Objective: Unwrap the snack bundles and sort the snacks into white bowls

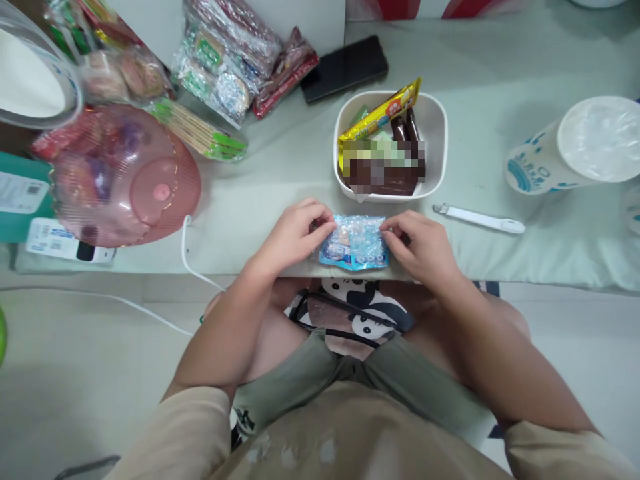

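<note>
A small blue snack packet (354, 243) with a shiny, partly see-through face lies near the table's front edge. My left hand (304, 230) pinches its upper left corner between thumb and fingers. At the opposite upper corner, my right hand (416, 241) grips the packet the same way. Just beyond the hands stands a white tub (439, 143) holding a yellow wrapped snack stick (385, 110) and dark brown packs, part of which is blurred out. To the right of the tub lies a white utility knife (479, 219).
A black phone (346, 69) and bagged snacks (220, 60) lie at the back. On the left are a pink lidded bowl (170, 180), a bundle of wooden sticks (200, 128) and a white cable (185, 243). A white patterned paper tub (537, 157) lies tilted at right.
</note>
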Demonstrator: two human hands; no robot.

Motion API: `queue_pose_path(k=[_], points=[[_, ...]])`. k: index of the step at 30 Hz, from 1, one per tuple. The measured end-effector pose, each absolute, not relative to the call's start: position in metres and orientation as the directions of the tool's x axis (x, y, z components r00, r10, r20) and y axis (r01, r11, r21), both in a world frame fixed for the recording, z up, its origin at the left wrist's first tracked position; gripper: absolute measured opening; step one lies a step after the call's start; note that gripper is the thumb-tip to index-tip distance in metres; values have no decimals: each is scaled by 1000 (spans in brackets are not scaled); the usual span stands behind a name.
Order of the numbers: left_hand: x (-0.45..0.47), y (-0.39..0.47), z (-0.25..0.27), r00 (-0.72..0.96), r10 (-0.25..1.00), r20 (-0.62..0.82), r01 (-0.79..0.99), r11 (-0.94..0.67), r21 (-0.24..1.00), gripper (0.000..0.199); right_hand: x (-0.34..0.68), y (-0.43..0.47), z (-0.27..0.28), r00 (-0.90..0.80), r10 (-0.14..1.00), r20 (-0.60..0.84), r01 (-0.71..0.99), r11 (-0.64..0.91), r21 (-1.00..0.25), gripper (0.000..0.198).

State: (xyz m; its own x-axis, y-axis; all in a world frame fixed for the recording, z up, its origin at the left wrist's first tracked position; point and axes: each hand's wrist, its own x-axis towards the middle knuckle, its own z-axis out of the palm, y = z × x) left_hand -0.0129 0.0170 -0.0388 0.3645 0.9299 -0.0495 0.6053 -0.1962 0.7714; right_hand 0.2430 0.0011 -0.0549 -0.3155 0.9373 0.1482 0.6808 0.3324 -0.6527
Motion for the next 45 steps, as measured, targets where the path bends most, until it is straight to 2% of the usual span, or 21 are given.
queue_pose_path(k=[2,5,6,9,12,15,18,22,25,27,29,31,35,40,45], points=[[-10,16,-39,343,939,-32,580,-184,794,16,242,-1,-54,-294,939,177,667,335,-666,14],[-5,15,-42,316,949,-5,474,-154,867,21,240,-1,-55,-357,914,194,628,388,-675,38],[-4,15,-43,293,956,0,440,-135,888,22,239,0,-56,-386,903,188,618,404,-674,38],[0,17,-47,164,986,-33,444,-44,895,23,238,4,-58,-412,897,159,617,403,-676,16],[1,18,-47,81,988,-134,521,73,851,24,239,6,-56,-382,908,175,627,393,-673,13],[0,19,-45,155,964,-218,513,111,851,21,238,6,-55,-340,917,210,632,387,-671,14],[-3,18,-44,218,947,-237,428,125,895,18,238,5,-55,-324,921,217,636,381,-671,14],[-6,19,-42,189,974,-126,332,57,942,21,239,5,-57,-322,920,222,644,385,-661,12],[-7,18,-41,195,980,-24,289,-34,957,33,240,6,-57,-306,920,245,645,389,-658,10],[-7,17,-39,218,975,30,260,-87,962,42,240,6,-56,-286,903,321,640,430,-637,13],[-5,13,-36,247,967,56,230,-115,966,48,237,5,-55,-292,862,415,630,500,-595,25],[-3,9,-34,267,963,48,224,-111,968,52,233,3,-55,-341,827,447,620,555,-554,33],[-1,3,-30,229,973,25,265,-87,960,57,223,0,-54,-415,822,389,625,568,-535,10],[-5,0,-27,157,987,25,262,-66,963,56,224,-4,-46,-370,843,391,629,537,-562,16],[-12,-2,-25,303,950,-78,221,10,975,59,231,-11,-41,-418,825,381,661,564,-496,11]])
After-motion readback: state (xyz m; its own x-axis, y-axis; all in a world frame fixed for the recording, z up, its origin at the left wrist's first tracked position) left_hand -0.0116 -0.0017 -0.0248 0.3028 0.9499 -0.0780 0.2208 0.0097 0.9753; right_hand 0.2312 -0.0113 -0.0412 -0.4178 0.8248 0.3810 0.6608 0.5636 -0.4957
